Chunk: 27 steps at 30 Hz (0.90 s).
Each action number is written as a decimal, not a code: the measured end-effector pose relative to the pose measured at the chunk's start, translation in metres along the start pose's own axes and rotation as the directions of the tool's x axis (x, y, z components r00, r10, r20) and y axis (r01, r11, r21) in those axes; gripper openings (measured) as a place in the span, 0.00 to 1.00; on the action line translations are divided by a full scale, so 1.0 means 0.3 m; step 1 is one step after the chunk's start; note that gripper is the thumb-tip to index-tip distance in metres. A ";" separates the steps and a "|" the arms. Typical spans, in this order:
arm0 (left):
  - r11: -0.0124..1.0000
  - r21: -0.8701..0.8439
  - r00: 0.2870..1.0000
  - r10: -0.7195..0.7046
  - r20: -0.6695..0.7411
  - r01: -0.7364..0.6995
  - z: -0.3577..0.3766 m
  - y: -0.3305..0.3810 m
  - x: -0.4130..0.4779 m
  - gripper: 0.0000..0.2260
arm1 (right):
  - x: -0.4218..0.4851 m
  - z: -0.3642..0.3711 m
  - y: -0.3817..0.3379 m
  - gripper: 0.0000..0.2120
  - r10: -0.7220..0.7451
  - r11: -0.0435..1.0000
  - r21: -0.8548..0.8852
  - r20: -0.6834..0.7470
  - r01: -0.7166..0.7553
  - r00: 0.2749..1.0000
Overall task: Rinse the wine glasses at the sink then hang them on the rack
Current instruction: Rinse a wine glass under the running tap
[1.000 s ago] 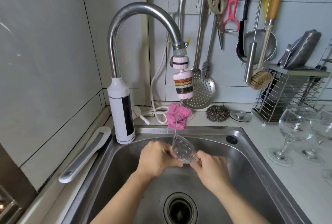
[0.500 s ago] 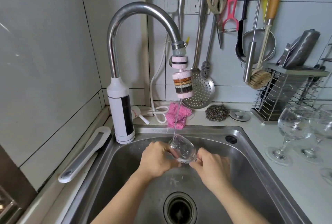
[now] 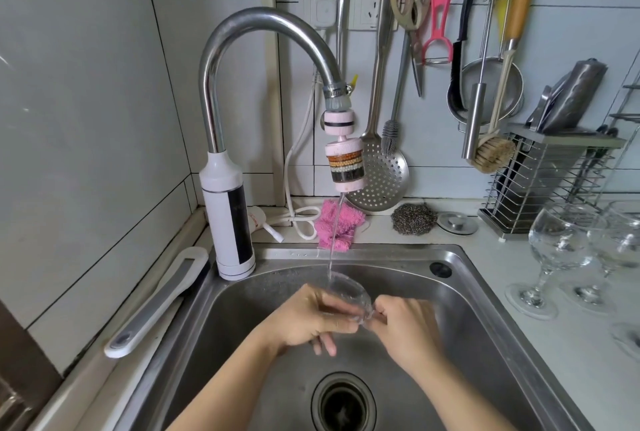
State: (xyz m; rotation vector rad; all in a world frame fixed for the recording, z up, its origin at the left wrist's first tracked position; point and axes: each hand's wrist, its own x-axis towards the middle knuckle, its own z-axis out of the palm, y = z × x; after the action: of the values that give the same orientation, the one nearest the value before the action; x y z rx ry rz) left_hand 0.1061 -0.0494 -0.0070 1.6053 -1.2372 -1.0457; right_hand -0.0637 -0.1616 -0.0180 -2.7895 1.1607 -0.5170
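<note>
One wine glass point(image 3: 347, 293) between left hand point(image 3: 310, 319) and right hand point(image 3: 406, 331)

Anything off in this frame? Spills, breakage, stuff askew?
Nothing stands out. The left hand and right hand hold the wine glass under the stream over the sink; two other glasses stand upright on the counter. No spill or breakage visible.

**Glass point(image 3: 349, 295) under the water**

Two hands hold the glass over the sink point(image 3: 485, 292). The left hand point(image 3: 308, 318) wraps round its bowl. The right hand point(image 3: 405, 330) pinches the other end. A thin stream point(image 3: 334, 236) falls from the tap point(image 3: 263, 25) onto it. Two more glasses point(image 3: 557, 247) stand on the right, beside the sink.
</note>
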 end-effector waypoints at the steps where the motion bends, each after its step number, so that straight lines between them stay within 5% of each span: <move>1: 1.000 -0.014 1.000 0.014 -0.017 -0.015 0.001 0.000 0.003 0.08 | -0.001 0.001 0.000 0.20 -0.002 1.000 -0.006 0.008 0.002 1.000; 7: 0.987 0.154 0.918 0.092 -0.386 -0.034 -0.006 -0.015 0.018 0.08 | 0.001 0.001 -0.020 0.18 0.097 0.995 0.034 0.008 -0.097 0.995; 13: 0.968 -0.228 0.989 0.072 -0.131 -0.101 0.010 0.003 0.013 0.11 | 0.002 0.008 -0.016 0.18 0.044 0.999 0.030 0.017 -0.044 0.999; 19: 0.935 0.351 0.921 0.181 -0.344 -0.052 -0.004 -0.022 0.017 0.07 | 0.006 0.032 0.003 0.13 0.064 0.993 0.096 0.093 -0.073 0.994; 23: 0.994 -0.042 0.992 0.095 -0.086 -0.099 0.021 0.000 0.009 0.09 | -0.001 0.045 0.004 0.11 0.029 0.988 0.143 0.143 -0.050 0.989; 27: 0.982 0.128 0.956 0.166 -0.242 -0.138 0.018 0.004 0.010 0.03 | 0.002 0.044 0.001 0.12 0.002 0.987 0.162 0.123 -0.022 0.992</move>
State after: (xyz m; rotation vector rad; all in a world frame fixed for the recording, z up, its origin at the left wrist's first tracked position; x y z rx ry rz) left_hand 0.1010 -0.0531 -0.0080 1.6393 -1.2390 -0.6632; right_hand -0.0591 -0.1630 -0.0303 -2.6328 1.0592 -0.4122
